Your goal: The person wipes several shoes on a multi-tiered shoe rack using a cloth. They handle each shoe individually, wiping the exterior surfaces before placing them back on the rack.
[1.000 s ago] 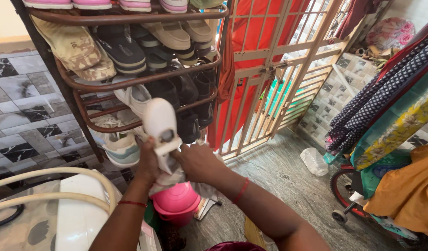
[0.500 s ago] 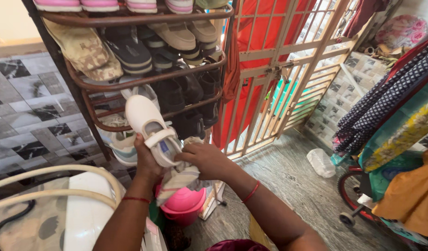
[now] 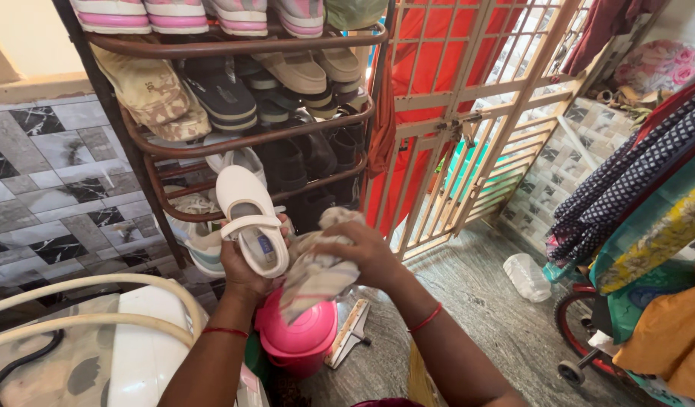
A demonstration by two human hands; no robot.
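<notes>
Shoe: white strap shoe (image 3: pixel 249 222) was held up in front of the shoe rack (image 3: pixel 234 139), opening facing the camera.
Left hand: left hand (image 3: pixel 242 271) was closed around the shoe's heel from below.
Right hand: right hand (image 3: pixel 362 252) gripped a crumpled pale cloth (image 3: pixel 313 275) just beside the shoe.
Progress: judged mid-wipe; cloth lay off the shoe, and the shoe was not yet on the rack.
Look: upper appeared clean white, insole greyish with a blue patch.
Below: pink bucket (image 3: pixel 298 335).

Both hands (image 3: pixel 245 271) closed, forearms raised
</notes>
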